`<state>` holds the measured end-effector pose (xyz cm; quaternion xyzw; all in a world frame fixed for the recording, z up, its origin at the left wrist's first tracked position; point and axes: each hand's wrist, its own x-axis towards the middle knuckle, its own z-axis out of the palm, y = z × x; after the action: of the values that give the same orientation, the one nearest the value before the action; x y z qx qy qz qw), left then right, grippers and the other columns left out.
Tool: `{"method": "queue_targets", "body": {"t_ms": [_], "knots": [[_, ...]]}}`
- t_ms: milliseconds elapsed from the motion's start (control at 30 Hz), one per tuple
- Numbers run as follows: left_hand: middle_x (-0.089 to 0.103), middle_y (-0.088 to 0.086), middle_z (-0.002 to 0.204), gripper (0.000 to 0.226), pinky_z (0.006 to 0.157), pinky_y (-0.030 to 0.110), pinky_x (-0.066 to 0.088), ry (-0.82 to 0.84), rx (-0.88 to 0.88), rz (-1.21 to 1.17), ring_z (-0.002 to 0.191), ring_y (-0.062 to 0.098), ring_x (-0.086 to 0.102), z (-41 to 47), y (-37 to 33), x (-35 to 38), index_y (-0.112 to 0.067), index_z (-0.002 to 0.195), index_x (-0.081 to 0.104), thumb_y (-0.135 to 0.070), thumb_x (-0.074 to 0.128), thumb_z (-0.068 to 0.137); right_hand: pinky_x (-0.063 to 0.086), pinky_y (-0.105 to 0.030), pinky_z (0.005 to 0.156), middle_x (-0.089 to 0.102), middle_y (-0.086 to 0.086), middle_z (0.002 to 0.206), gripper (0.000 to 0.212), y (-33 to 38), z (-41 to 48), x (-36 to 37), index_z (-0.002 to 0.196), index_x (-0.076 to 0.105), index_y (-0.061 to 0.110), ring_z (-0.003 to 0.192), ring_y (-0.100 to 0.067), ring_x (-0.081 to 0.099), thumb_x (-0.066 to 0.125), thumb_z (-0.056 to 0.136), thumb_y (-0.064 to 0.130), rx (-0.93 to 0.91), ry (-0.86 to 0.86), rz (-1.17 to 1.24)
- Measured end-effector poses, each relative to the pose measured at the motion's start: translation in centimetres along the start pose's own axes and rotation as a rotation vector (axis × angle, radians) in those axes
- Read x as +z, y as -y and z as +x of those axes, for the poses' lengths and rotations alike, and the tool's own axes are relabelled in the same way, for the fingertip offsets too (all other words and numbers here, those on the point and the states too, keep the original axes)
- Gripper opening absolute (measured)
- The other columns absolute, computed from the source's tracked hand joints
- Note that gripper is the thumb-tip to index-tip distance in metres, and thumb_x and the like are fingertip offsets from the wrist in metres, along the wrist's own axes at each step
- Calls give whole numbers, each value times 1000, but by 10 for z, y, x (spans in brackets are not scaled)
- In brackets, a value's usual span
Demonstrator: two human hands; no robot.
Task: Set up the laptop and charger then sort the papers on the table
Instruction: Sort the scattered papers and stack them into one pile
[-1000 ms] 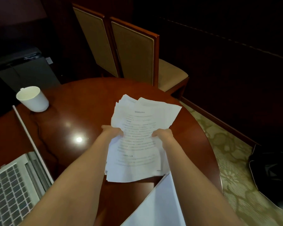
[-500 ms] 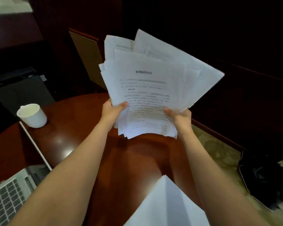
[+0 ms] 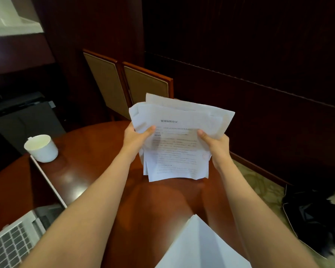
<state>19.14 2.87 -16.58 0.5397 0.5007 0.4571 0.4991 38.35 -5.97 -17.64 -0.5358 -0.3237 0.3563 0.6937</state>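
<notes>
A loose stack of printed white papers [image 3: 178,144] is held upright over the round wooden table [image 3: 97,147], its lower edge near the tabletop. My left hand [image 3: 136,138] grips the stack's left side, thumb across the front sheet. My right hand [image 3: 214,142] grips the right side the same way. The sheets are uneven and fan out at the top. An open silver laptop [image 3: 10,242] lies at the lower left, its screen seen edge-on. More white paper [image 3: 199,246] lies at the near table edge. No charger is in view.
A white cup [image 3: 41,147] stands on the table's left side beside the laptop screen. Two padded wooden chairs [image 3: 143,86] are behind the table. A black bag [image 3: 313,219] lies on the patterned carpet at the right. Dark wall panels close off the back.
The stack was lifted off the table and raised high, then lowered back toward the tabletop with the sheets drawn closer together. Both hands kept their grip throughout.
</notes>
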Motion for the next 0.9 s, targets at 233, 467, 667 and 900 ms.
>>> {"method": "queue_targets", "body": {"t_ms": [233, 467, 667, 900], "knots": [[60, -2, 112, 43, 73, 15, 45, -55, 33, -141, 99, 10, 55, -4, -20, 11, -12, 122, 55, -17, 70, 82, 57, -23, 64, 66, 1, 89, 21, 8, -2, -3, 94, 61, 10, 80, -14, 66, 70, 77, 0, -31, -15, -21], [58, -11, 96, 39, 74, 15, 48, 21, 171, -101, 90, 4, 56, 0, -41, 2, -13, 117, 56, -14, 70, 81, 52, -13, 57, 67, 8, 89, 55, 34, 2, -13, 90, 61, 23, 71, 5, 68, 90, 44, 28, -136, 59, -41], [57, -11, 98, 31, 77, 19, 46, 132, 169, 62, 95, 6, 53, -3, -23, 4, -22, 103, 58, -17, 74, 78, 53, -38, 73, 65, 2, 81, 26, 24, 0, 1, 77, 63, 21, 78, -16, 62, 81, 65, 35, -80, -17, -149], [63, -2, 95, 24, 81, 29, 52, -50, 75, -92, 98, 18, 61, 8, -31, -4, -14, 102, 64, -11, 72, 79, 57, -26, 71, 67, -1, 91, 20, 24, 5, -3, 89, 63, 17, 88, -19, 64, 76, 75, 12, -91, -21, -151]]}}
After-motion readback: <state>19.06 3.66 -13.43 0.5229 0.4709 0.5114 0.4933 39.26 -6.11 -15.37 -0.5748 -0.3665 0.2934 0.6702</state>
